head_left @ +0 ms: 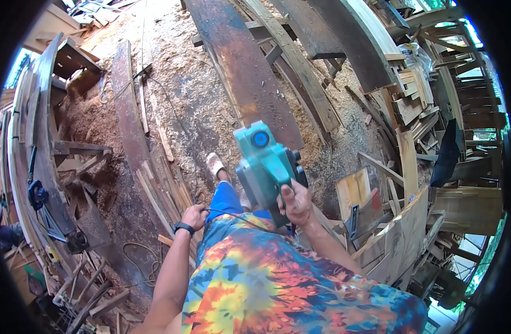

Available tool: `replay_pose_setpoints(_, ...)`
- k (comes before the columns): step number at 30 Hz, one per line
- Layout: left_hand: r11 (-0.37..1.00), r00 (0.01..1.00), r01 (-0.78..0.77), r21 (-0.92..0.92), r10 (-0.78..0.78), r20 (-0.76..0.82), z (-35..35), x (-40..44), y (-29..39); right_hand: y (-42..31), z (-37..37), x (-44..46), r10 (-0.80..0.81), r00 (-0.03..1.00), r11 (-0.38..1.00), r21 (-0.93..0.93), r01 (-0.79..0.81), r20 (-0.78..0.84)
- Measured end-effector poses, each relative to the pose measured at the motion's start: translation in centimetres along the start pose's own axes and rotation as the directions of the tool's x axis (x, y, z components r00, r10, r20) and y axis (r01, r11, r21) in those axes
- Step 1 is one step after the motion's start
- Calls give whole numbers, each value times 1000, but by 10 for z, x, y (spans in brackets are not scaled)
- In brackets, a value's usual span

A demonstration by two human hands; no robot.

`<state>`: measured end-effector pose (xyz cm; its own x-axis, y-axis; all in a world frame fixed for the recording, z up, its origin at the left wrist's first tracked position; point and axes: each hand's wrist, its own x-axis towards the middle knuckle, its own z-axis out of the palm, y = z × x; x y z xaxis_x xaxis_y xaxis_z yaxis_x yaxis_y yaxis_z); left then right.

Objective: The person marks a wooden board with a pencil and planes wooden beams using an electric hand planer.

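My right hand (pixel 296 204) is wrapped round the handle of a green power planer (pixel 265 158), which I carry in front of my body. The planer's near end hangs close to my shirt, and its blue round knob faces up. My left hand (pixel 194 217), with a black watch on the wrist, is closed on the dark power cord (pixel 238 219), which runs across my waist toward the planer. Just beyond the planer lies a long dark wooden plank (pixel 247 78) with a reddish patch.
More planks (pixel 305 83) lie raised beside the dark one. Wood shavings (pixel 183 100) cover the ground. A narrow board (pixel 127 106) and thin strips stand left of my foot. Stacked offcuts (pixel 383 222) are on the right. A blue clamp or tool (pixel 38 195) sits at the left bench.
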<state>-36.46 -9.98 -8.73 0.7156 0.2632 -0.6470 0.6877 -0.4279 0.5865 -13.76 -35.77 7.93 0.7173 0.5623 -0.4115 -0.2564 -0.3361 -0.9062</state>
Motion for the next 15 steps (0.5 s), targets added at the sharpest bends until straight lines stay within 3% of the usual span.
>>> replay_pose_setpoints(5, 998, 994, 36, -42, -40, -97, -12, 2, -7, -47, 26, 90, -116, 993, 993, -11, 116, 24)
replay_pose_setpoints(10, 995, 978, 98, -34, -103, -183, -22, 6, -10, -94, 58, 237, -246, 968, 968, 58, 243, 43)
replay_pose_setpoints(15, 957, 962, 141, -255, -193, -192, -20, 3, -14, -143, 87, 316, -212, 977, 977, 36, 211, 31)
